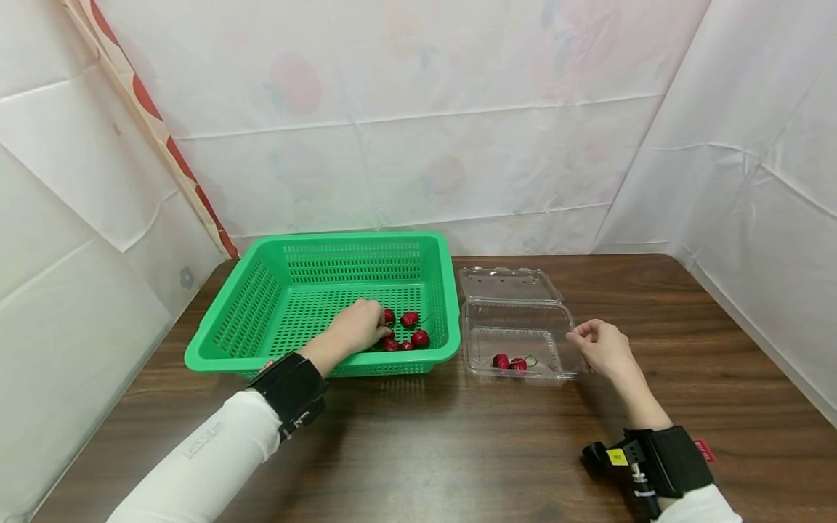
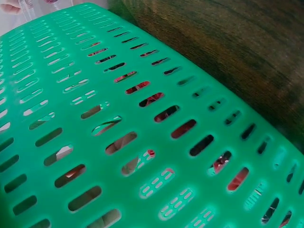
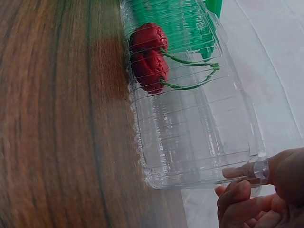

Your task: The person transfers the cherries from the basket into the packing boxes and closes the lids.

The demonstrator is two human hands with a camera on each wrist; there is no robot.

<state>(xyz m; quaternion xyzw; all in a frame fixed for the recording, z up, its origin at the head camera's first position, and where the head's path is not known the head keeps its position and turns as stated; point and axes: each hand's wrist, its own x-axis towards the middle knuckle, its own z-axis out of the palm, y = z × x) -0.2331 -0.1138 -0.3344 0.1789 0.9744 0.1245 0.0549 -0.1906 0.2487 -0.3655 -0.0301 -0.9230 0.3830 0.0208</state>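
Observation:
My left hand [image 1: 358, 325] reaches down into a green plastic basket [image 1: 232, 305], fingers bent among red cherries [image 1: 421, 338] at its right end. Its fingertips are hidden, so whether they hold a cherry is unclear. The left wrist view mostly shows the slotted basket wall [image 2: 156, 90], with red patches behind the slots. With thumb and fingers, my right hand [image 1: 604, 350] pinches the right rim of a clear plastic clamshell box [image 1: 516, 319], lid folded back. A pair of cherries [image 3: 151, 71] joined by green stems lies at the box's near side.
Basket and box stand side by side on a dark wooden table [image 1: 418, 450]. White patterned sheets [image 1: 418, 131] hang behind the table and along both sides. Each wrist wears a black camera strap [image 1: 290, 392].

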